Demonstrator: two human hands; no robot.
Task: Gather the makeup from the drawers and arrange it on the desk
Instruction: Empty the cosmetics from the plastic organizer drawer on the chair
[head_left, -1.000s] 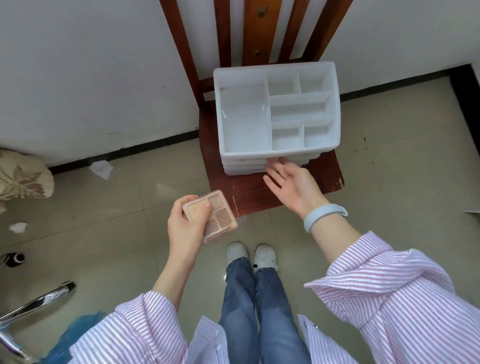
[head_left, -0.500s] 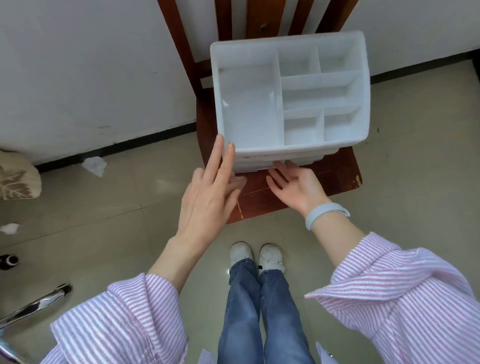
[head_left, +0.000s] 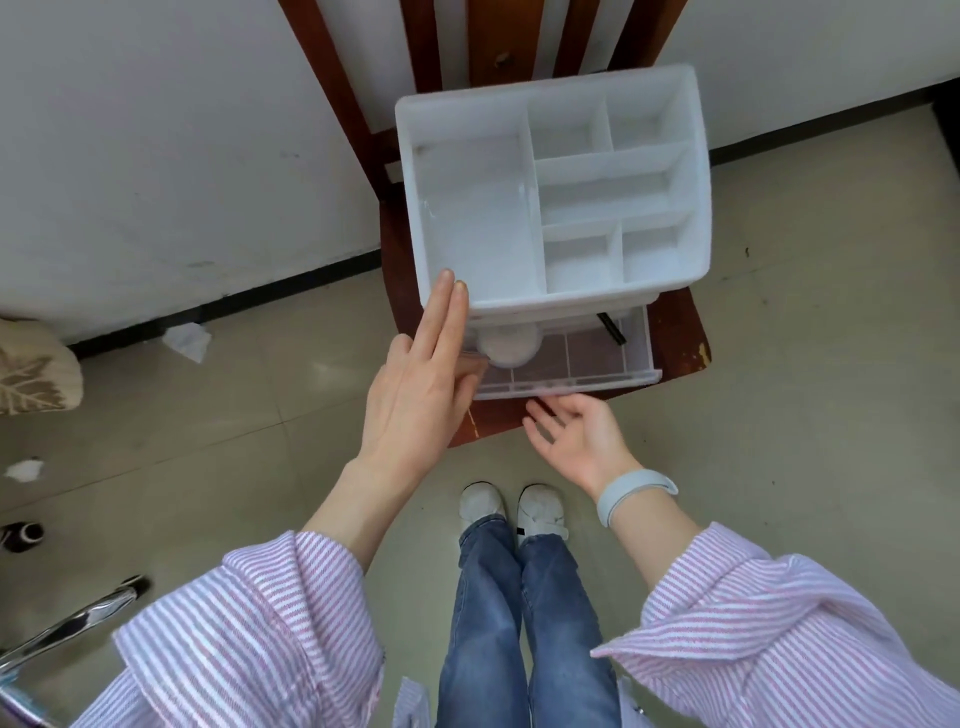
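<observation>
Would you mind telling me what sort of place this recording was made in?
Probably a room in a home: a white makeup organiser with its clear drawer pulled open sits on a wooden chair against a plain wall, above a tiled floor with scraps of tissue.

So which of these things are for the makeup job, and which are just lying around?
For the job:
- white organizer
- its pulled-out clear drawer
- round white jar in the drawer
- thin black stick in the drawer
- left hand, right hand

Just lying about:
- crumpled tissues on the floor
- leaf-print cushion
- small black bottle
</observation>
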